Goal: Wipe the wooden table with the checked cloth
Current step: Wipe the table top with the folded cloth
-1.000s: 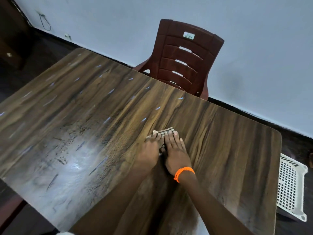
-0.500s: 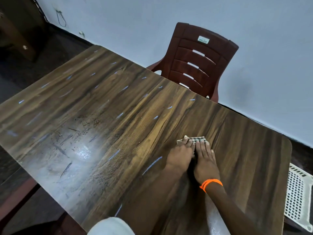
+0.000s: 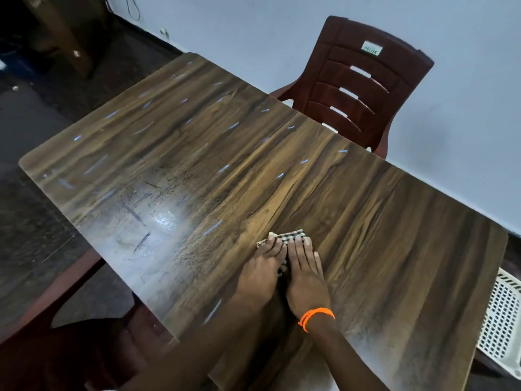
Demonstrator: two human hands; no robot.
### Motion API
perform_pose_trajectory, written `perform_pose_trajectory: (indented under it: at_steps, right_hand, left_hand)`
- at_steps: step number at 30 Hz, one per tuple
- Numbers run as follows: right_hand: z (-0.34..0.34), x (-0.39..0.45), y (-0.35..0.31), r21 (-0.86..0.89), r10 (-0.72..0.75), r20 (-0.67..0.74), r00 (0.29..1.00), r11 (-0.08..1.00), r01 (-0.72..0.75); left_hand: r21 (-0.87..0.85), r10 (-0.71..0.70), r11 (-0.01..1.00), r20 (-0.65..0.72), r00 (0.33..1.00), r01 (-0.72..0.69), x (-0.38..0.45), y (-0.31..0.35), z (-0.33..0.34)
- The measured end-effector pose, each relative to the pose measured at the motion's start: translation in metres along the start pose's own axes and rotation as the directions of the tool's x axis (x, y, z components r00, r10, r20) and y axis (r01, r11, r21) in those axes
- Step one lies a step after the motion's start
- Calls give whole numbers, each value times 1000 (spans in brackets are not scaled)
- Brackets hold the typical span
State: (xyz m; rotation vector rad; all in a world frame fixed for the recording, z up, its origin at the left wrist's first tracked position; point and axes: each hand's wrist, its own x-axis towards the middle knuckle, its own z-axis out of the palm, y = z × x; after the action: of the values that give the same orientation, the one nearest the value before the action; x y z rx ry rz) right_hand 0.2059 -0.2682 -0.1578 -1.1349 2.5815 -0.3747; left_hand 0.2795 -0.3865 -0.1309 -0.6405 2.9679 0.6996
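Head view: your left hand [image 3: 260, 273] and right hand [image 3: 306, 273] lie side by side, palms down, on the wooden table [image 3: 380, 221]. Both press the checked cloth [image 3: 284, 237] flat against the top. Fingers of each hand are straight and together, not curled round anything; neither hand grips, both simply press. The inner edges of the two hands touch.

Cloth: folded small, mostly covered by your fingers. Only its far edge shows past the fingertips, plus a sliver in the gap between the hands. It sits on the nearer half of the table, right of centre, well in from every edge.

Your right wrist carries an orange beaded band [image 3: 316, 317].

Table surface: dark wood grain, glossy, with a pale glare patch left of your hands and dark scratch-like marks and specks around it. Short bluish-white streaks are scattered over the far and left parts.

Surroundings: a dark red plastic chair [image 3: 366, 88] stands at the far edge, against a pale wall [image 3: 451, 114]. A white perforated basket [image 3: 501, 325] shows past the right end of the table, lower than the top.
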Motion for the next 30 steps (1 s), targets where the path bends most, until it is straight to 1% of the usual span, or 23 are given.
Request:
perform_pose_trajectory:
  at_steps: [2,4,6,9,11,15,18,20,24,27,30]
  right_hand:
    - [-4,-22,11,-11,17,16,1000,1000,-17]
    - [-9,-39,26,-20,63,14,998,998,-63]
    - [-16,-45,37,-26,110,15,994,994,-110]
    - [-20,-27,44,-31,134,33,990,991,-133]
    - [-22,-5,38,-7,133,43,990,991,-133]
    - [-14,35,5,19,62,68,996,998,-63]
    - [-2,44,-27,7,-49,98,994,999,48]
    - [9,34,-45,8,-96,96,991,995,96]
    - [26,-14,-55,32,-148,79,986,989,146]
    - [29,-54,-43,57,-115,57,992,992,112]
    - [21,-80,-20,74,-75,65,995,995,70]
  left_hand:
    - [-19,15,1000,14,1000,-15,-11,16,8]
    - [21,43,999,61,997,-45,-14,36,15]
    - [38,54,998,78,995,-57,-10,50,21]
    - [8,36,999,61,998,-36,5,50,20]
    - [26,17,999,36,999,-18,15,42,14]
    - [104,-55,993,-22,998,57,25,10,-8]
    - [106,-182,978,23,983,179,10,-16,-24]
    - [126,-231,966,33,972,225,-7,-27,-31]
    - [142,-220,968,71,973,208,-52,-30,-29]
    - [94,-177,981,109,978,167,-82,-16,-11]
    - [36,-156,988,147,977,153,-91,11,6]
